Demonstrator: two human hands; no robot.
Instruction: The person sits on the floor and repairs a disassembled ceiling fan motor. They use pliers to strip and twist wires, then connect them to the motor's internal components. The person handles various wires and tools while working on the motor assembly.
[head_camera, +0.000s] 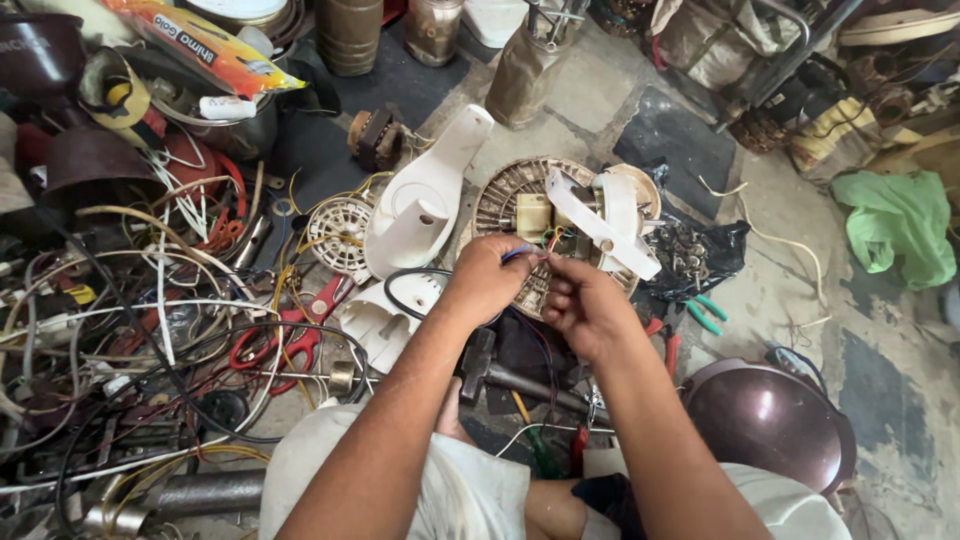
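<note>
Nearest the camera: pale trousers over bent knees, two bare forearms reaching forward. Beside the right knee, a dark glossy brown dome-shaped metal cover (768, 418) on the floor. Between the arms, a black-headed hammer with a dark handle (500, 372), lying flat on dark cloth.

Further out, both hands close together over the work. Left hand (487, 280) closed, thumb and fingers pinched on a thin bundle of blue and red wires (528, 250). Right hand (585, 308) just beside it, fingers curled up toward the same wires; whether actually gripping them, cannot tell.

Just beyond the fingers, the round beige ribbed fan motor housing (540, 222), lying open on the floor, a cream block and a white plastic bracket (598, 225) across its top, wiring exposed. Casing evidently already off: a white plastic teardrop-shaped cover (425, 195) lies loose to the left, a small round white grille (340, 232) beside it. Wiring apparently in hand and unfinished; covers not yet refitted.

Left of that, red-handled scissors (285, 340) amid a tangle of loose cables. Right of the housing, green-handled pliers (706, 312) by a black plastic bag.

Furthest: metal canisters, a yellow and orange packet, a crumpled green cloth (900, 228) on the bare concrete.
</note>
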